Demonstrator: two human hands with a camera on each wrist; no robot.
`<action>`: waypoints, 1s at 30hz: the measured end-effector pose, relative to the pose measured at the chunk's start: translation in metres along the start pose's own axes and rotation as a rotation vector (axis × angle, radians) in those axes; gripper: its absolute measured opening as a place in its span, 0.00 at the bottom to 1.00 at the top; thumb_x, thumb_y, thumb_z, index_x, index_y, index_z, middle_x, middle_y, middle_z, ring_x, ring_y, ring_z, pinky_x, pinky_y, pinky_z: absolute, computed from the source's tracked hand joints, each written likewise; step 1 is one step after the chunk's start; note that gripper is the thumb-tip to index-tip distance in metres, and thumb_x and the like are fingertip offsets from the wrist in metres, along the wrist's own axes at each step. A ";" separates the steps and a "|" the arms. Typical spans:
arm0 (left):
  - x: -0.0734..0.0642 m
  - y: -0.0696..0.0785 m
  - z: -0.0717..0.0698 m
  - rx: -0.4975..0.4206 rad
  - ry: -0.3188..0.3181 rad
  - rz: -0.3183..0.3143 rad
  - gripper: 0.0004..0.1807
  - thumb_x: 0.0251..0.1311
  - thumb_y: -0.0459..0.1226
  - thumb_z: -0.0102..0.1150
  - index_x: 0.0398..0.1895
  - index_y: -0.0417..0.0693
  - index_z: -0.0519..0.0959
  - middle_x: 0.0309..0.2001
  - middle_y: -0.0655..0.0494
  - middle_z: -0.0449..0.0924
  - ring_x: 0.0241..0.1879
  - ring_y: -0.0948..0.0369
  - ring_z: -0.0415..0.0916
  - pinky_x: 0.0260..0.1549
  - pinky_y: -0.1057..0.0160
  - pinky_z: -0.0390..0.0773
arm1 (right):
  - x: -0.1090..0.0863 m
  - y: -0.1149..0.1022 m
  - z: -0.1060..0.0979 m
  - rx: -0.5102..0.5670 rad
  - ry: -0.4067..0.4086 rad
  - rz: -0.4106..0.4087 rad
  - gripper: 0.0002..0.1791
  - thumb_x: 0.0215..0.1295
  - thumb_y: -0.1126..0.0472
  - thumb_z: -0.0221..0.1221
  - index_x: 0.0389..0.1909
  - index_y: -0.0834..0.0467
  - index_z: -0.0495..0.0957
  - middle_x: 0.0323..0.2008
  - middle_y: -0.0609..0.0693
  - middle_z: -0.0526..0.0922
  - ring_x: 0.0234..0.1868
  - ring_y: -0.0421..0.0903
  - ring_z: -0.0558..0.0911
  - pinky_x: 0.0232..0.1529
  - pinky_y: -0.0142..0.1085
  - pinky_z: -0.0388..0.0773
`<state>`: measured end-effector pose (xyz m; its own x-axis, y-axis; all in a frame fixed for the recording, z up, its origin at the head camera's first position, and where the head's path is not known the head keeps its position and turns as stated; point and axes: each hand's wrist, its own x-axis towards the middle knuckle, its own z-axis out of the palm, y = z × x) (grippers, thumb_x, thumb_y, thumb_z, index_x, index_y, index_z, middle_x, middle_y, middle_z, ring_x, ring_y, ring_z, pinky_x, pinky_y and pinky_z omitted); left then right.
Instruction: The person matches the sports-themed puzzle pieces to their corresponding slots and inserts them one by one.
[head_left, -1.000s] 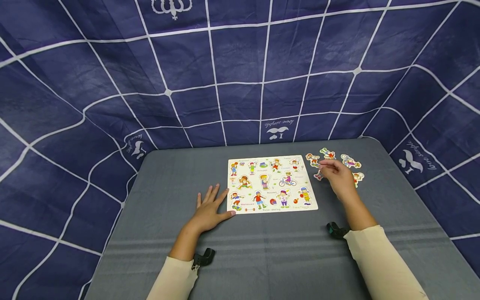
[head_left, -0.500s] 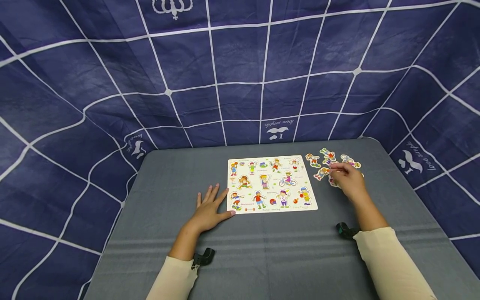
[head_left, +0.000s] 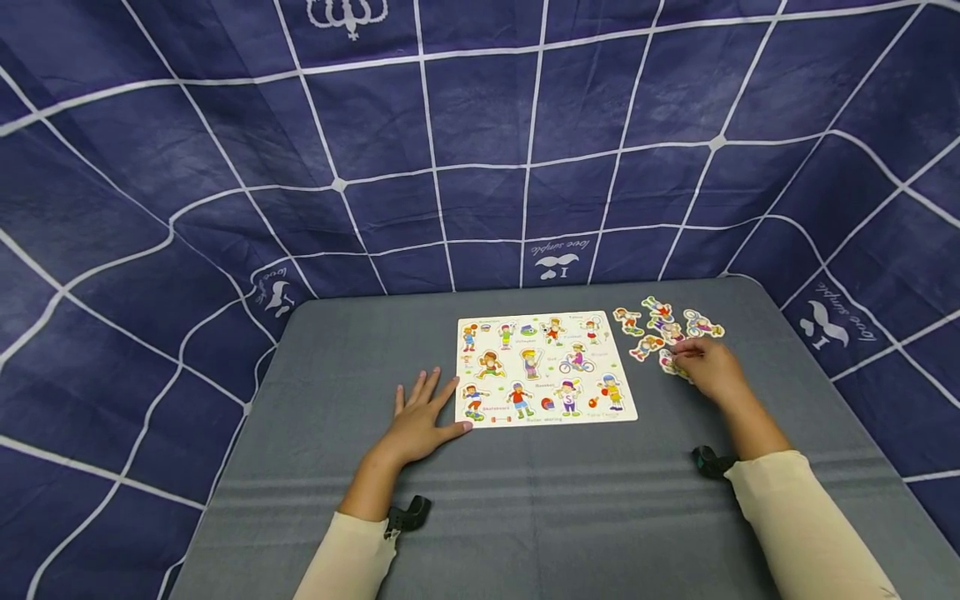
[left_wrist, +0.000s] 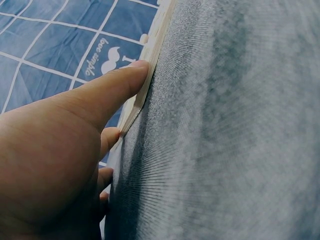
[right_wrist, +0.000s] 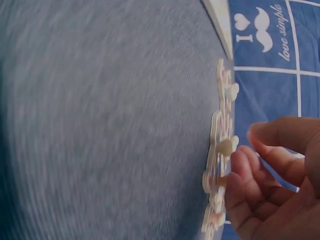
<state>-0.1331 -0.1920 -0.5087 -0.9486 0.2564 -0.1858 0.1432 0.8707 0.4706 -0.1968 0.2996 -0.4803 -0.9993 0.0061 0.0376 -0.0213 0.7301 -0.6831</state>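
A white wooden puzzle board [head_left: 540, 350] printed with children doing sports lies flat on the grey cloth. My left hand [head_left: 416, 425] rests at its near left corner, fingers spread; in the left wrist view the thumb [left_wrist: 125, 80] presses on the board's edge [left_wrist: 134, 112]. Right of the board, several child-shaped puzzle pieces [head_left: 660, 310] with small knobs lie in a loose cluster. My right hand [head_left: 708, 367] hovers over the near side of that cluster, partly covering one piece [head_left: 667, 362]. In the right wrist view its fingers [right_wrist: 240, 165] are loosely bent beside a knob [right_wrist: 226, 146], gripping nothing.
Grey cloth [head_left: 525, 517] covers the table. A blue curtain [head_left: 480, 150] with white lines stands along its back and sides. Each wrist wears a black camera mount, such as the right one [head_left: 711, 462].
My right hand has moved rightward and nearer across the cluster, uncovering pieces at its middle that it had hidden. The left hand and the board have stayed in place.
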 end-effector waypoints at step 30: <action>0.001 -0.001 0.001 -0.009 0.008 0.001 0.49 0.60 0.68 0.58 0.82 0.66 0.52 0.84 0.51 0.38 0.83 0.49 0.28 0.75 0.33 0.24 | -0.002 0.009 -0.001 -0.108 -0.084 -0.010 0.10 0.62 0.67 0.60 0.42 0.68 0.83 0.28 0.54 0.86 0.23 0.33 0.73 0.25 0.31 0.68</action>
<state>-0.1334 -0.1919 -0.5104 -0.9506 0.2538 -0.1789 0.1415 0.8668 0.4781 -0.1949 0.3069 -0.4858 -0.9983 -0.0550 -0.0204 -0.0317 0.7990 -0.6005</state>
